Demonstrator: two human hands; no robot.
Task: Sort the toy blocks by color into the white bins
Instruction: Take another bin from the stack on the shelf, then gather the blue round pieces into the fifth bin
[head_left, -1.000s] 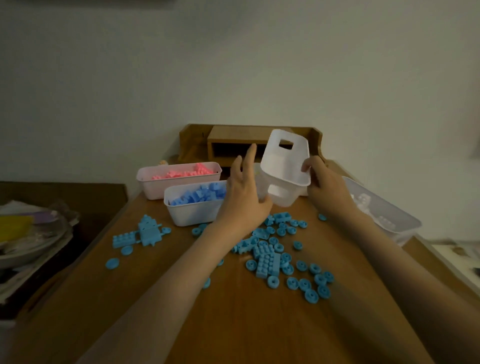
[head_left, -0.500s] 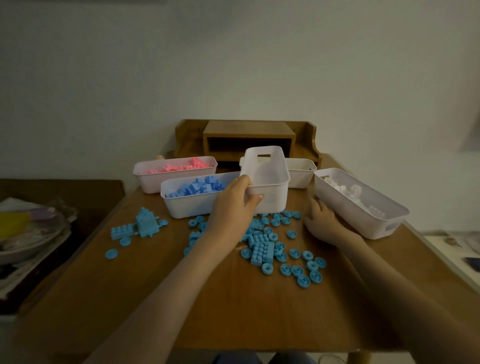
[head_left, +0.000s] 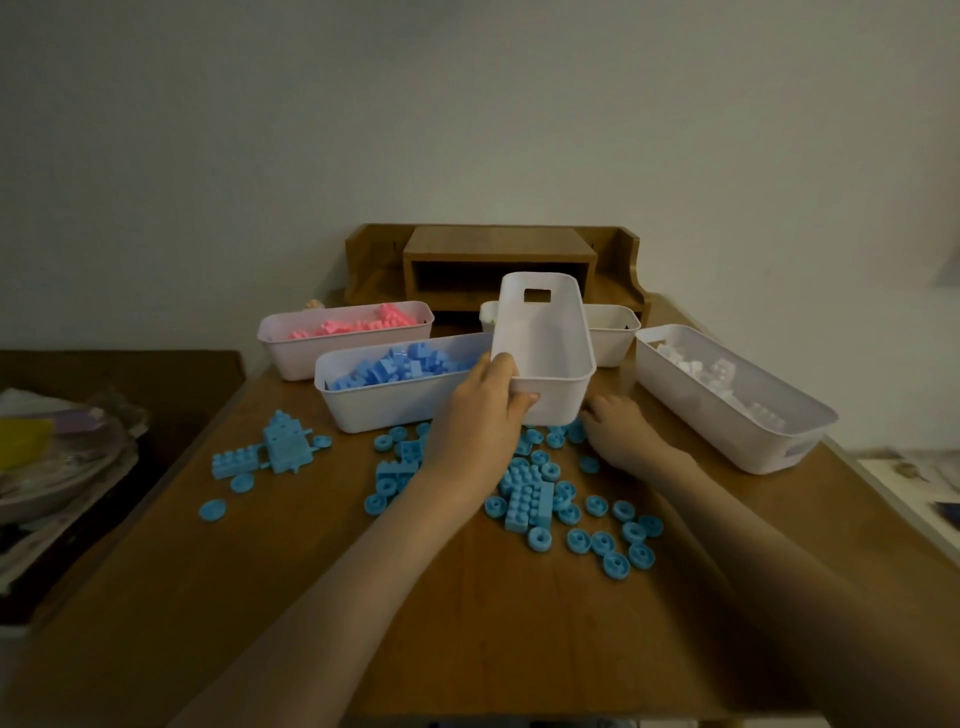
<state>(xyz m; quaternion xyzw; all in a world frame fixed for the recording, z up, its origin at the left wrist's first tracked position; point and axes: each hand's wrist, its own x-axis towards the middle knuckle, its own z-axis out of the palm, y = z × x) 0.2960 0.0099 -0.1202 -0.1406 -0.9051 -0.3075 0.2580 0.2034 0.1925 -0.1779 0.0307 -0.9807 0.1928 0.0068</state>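
Five white bins sit on the wooden counter. The left hand grasps one of them, the empty bin, at its near left corner, with the thumb hooked over the rim and the fingertips on the near wall. Whether this bin touches the counter cannot be told. Its far wall has a cut-out handle.

Just left of the left hand stands the bin of dark blue blocks, and beyond that the bin of pink blocks. Behind the empty bin, past the left hand, a fourth bin shows only its ends, and its contents are hidden.

The right hand is low on the counter just right of the empty bin's near corner. Its knuckles are up and its fingers bend down among the loose light blue blocks. Whether it pinches a piece cannot be told. These bricks and round discs lie scattered between both hands and nearer the person.

Right of the right hand stands the bin of white blocks. Well left of the left hand lies a small group of light blue pieces. Beyond the bins a wooden shelf unit stands against the wall.
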